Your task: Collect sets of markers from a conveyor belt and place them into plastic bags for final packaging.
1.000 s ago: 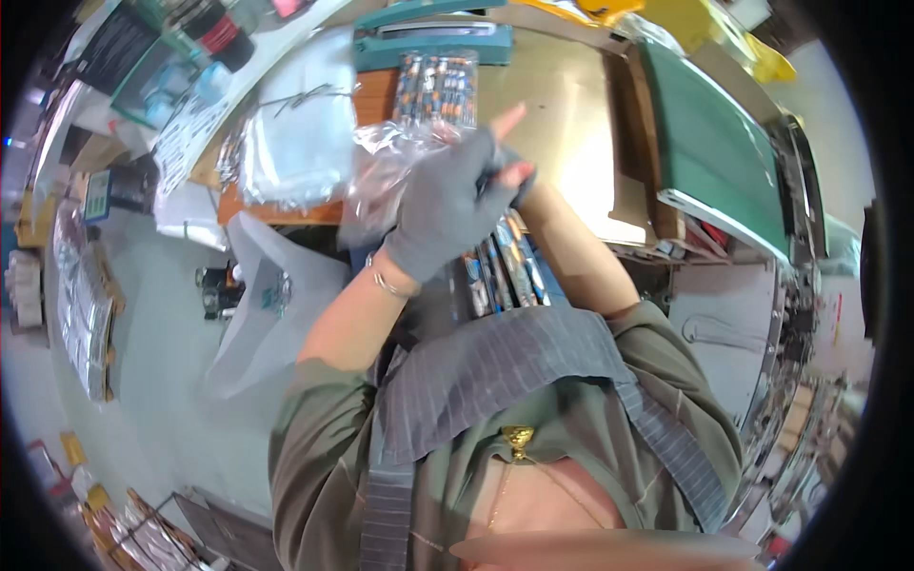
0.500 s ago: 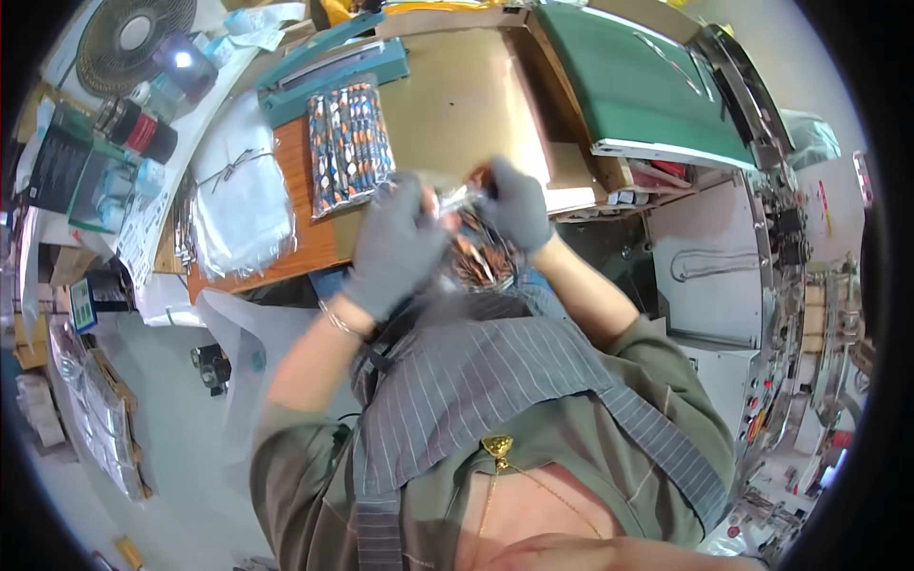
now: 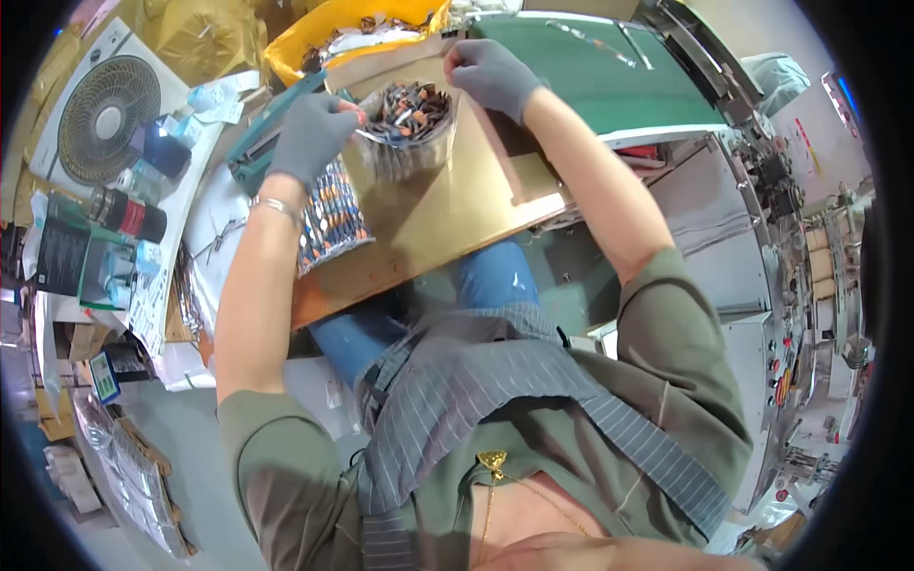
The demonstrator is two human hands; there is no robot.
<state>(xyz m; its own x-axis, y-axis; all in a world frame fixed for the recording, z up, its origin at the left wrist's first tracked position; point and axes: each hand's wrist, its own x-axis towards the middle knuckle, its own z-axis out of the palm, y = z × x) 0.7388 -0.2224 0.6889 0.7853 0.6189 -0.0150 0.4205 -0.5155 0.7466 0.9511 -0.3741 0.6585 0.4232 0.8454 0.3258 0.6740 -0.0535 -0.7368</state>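
A clear plastic bag, filled with many small dark brown, orange and white pieces, is upright over the tan board. My left hand, in a grey glove, is closed at the bag's upper left edge, its bare fingertips showing. Gloved in grey too, my right hand is closed at the upper right of the bag; the thin film at its fingers is hard to see. Below my left hand lies a flat clear pack of patterned sticks, partly covered by my wrist.
A teal bar-shaped device lies behind my left forearm. At the back is a yellow sack with similar pieces. A green surface stands at the far right, a fan and bottles at the left.
Both hands have moved up and away from my lap with the bag, and are farther apart. The bag is now over the board. My view has shifted, showing the yellow sack more fully.
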